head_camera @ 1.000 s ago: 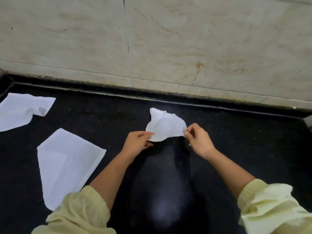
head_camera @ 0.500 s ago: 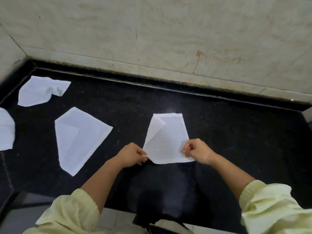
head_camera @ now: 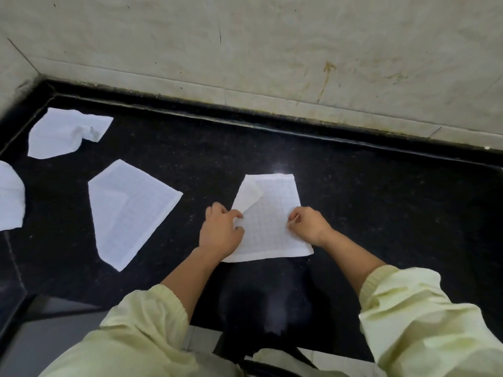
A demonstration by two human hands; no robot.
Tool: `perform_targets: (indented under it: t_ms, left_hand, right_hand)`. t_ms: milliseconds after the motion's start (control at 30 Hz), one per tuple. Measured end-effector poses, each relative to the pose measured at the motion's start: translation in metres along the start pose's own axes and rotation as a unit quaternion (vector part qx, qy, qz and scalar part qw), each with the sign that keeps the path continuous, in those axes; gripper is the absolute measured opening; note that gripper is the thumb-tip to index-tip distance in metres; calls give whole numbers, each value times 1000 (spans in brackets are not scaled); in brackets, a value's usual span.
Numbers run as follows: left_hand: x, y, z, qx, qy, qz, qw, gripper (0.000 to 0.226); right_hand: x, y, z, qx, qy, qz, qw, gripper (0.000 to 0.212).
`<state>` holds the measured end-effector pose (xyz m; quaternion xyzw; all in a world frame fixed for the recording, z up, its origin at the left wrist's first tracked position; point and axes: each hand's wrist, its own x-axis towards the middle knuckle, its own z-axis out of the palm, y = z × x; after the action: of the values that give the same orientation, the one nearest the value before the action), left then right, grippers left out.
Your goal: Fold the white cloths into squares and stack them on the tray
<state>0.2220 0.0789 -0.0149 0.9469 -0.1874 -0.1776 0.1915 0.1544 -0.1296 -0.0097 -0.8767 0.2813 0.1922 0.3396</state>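
You are working on a black polished stone counter (head_camera: 381, 202) that runs back to a cream marbled wall (head_camera: 272, 50), with a dark raised lip where the two meet. Your open room is to the right and toward the wall, where bare counter lies around the piece you are on. The left is taken up. A large flat white gridded cloth (head_camera: 130, 210) with one corner doubled in lies near your left forearm. A crumpled white cloth (head_camera: 68, 137) sits in the far left corner, and a third white cloth (head_camera: 11, 197) is cut off by the left edge of view. The counter's near edge drops off under your forearms, so keep the work from sliding toward you.

The white checked cloth in hand (head_camera: 269, 227) lies flat in the middle, with some bare counter between its near edge and that drop. No tray shows and nothing is seen stacked, so I judge you are early, smoothing the cloth out before the first fold. Your left hand (head_camera: 220, 229) pinches the cloth's left edge with curled fingers. Your right hand (head_camera: 307, 224) pinches the right edge, thumb against forefinger. The far-left corner flap (head_camera: 249, 197) is turned over onto the cloth. As I read it, the next move is to flatten that flap so the edges lie true, then bring one edge over to meet its opposite.
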Motion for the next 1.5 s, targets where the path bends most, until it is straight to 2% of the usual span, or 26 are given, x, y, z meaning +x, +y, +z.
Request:
perform_targets:
  t_ms: [100, 200, 333, 467, 533, 600, 700, 767, 833, 933, 1067, 1233, 1367, 1433, 1500]
  left_hand:
    - [17, 8, 10, 91, -7, 73, 993, 48]
    - [31, 10, 14, 143, -4, 111, 984, 55]
    - [50, 7, 15, 92, 4, 99, 991, 52]
    - [64, 4, 11, -41, 32, 20, 998, 42]
    - [70, 5, 8, -139, 74, -41, 987, 28]
    - [74, 5, 3, -236, 107, -126, 958, 21]
    - [78, -8, -3, -338, 132, -264, 894, 25]
    - [78, -19, -6, -365, 120, -302, 873, 25]
    - [74, -28, -6, -363, 106, -296, 877, 24]
    - [53, -31, -7, -307, 72, -237, 919, 32]
    - [9, -29, -5, -258, 17, -194, 946, 50]
    - [-27, -23, 2, -250, 16, -176, 952, 61]
    - [-40, -27, 10, -288, 8, -157, 945, 67]
    - [-41, -33, 9, -299, -22, -140, 944, 70]
    - [-39, -35, 2, -345, -50, -142, 927, 59]
  right_hand:
    - [16, -6, 0, 15, 33, 8, 999, 32]
    - [28, -9, 1, 23, 62, 3, 998, 39]
    - [36, -8, 4, 30, 67, -3, 997, 42]
    - [39, -5, 5, 36, 69, -7, 997, 40]
    - [40, -4, 7, 39, 68, -7, 997, 41]
    - [40, -4, 9, 31, 63, -5, 998, 46]
    - [41, -6, 9, 23, 52, -2, 998, 51]
    - [41, -7, 7, 23, 43, -5, 999, 51]
    - [41, -6, 2, 40, 33, -13, 999, 51]
    - [34, -2, -11, 61, 40, -22, 997, 39]
    - [9, 14, -20, 13, 48, 5, 999, 22]
    - [-21, 24, -8, -51, 19, 97, 994, 34]
    - [-28, 24, 8, 43, 39, 109, 992, 23]
    - [-28, 28, 10, 112, 57, 109, 986, 22]
    - [-29, 32, 7, 189, 69, 101, 974, 25]
